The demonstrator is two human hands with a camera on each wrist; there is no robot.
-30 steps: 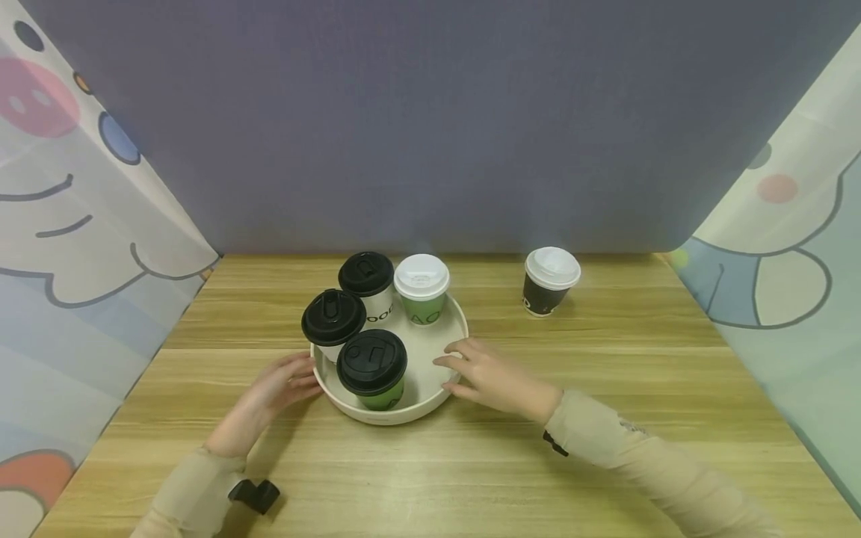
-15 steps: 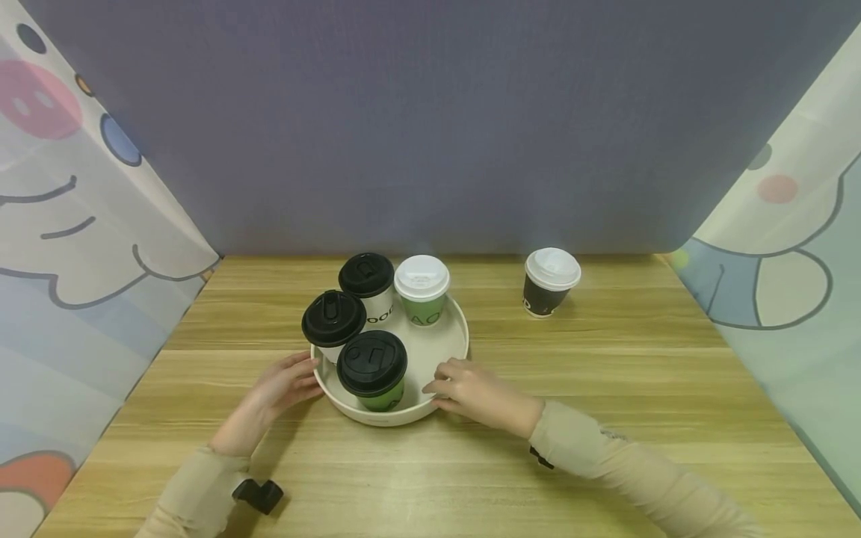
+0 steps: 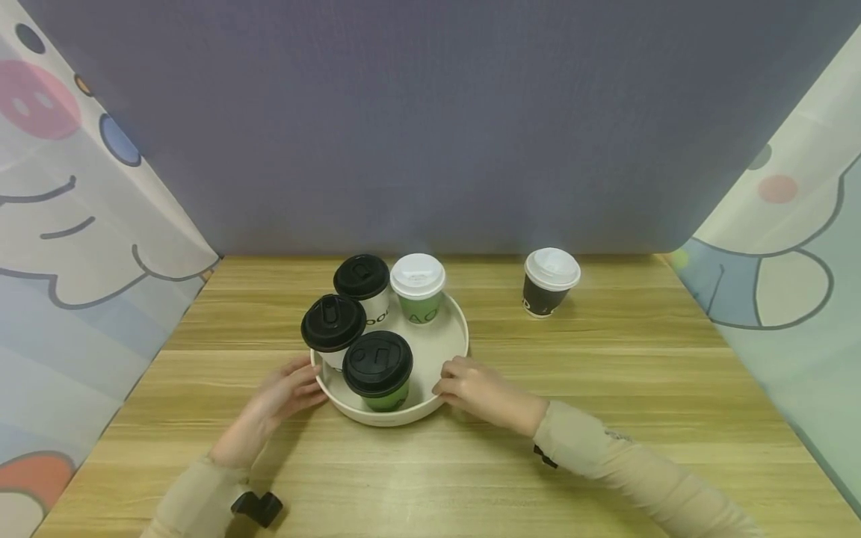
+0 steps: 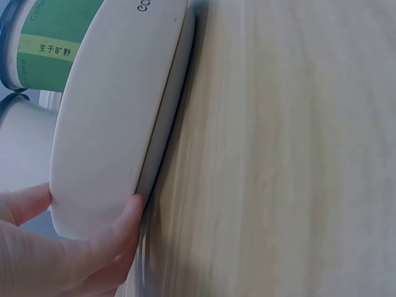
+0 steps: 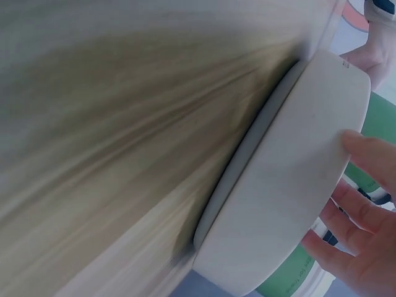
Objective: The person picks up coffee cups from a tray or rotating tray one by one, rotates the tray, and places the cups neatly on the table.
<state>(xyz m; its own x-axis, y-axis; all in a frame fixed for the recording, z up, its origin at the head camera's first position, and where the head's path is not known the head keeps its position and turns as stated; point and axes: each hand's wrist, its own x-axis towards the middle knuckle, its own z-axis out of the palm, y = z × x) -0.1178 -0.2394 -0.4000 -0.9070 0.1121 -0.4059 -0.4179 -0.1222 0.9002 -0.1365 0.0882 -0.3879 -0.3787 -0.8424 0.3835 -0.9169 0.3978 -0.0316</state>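
A round off-white tray (image 3: pixel 437 347) with a raised rim rests on the wooden table, carrying several lidded paper cups. At its front stands a green cup with a black lid (image 3: pixel 378 366); two white cups with black lids (image 3: pixel 332 321) are at the left and back. A green cup with a white lid (image 3: pixel 418 280) is at the back right. My left hand (image 3: pixel 279 400) grips the tray's left edge, thumb near the rim and fingers (image 4: pixel 127 219) at the base. My right hand (image 3: pixel 487 392) pinches the right front rim, thumb outside and fingers (image 5: pixel 356 229) over the top.
Apart from the tray, a dark cup with a white lid (image 3: pixel 551 278) stands at the back right of the table (image 3: pixel 605 388). A grey panel (image 3: pixel 430 134) rises behind, and cartoon-printed curtains (image 3: pixel 794 261) flank both sides.
My right hand has moved toward the front of the rim and taken hold of it. The tray has turned slightly: the front cup shifts right, the back cups left.
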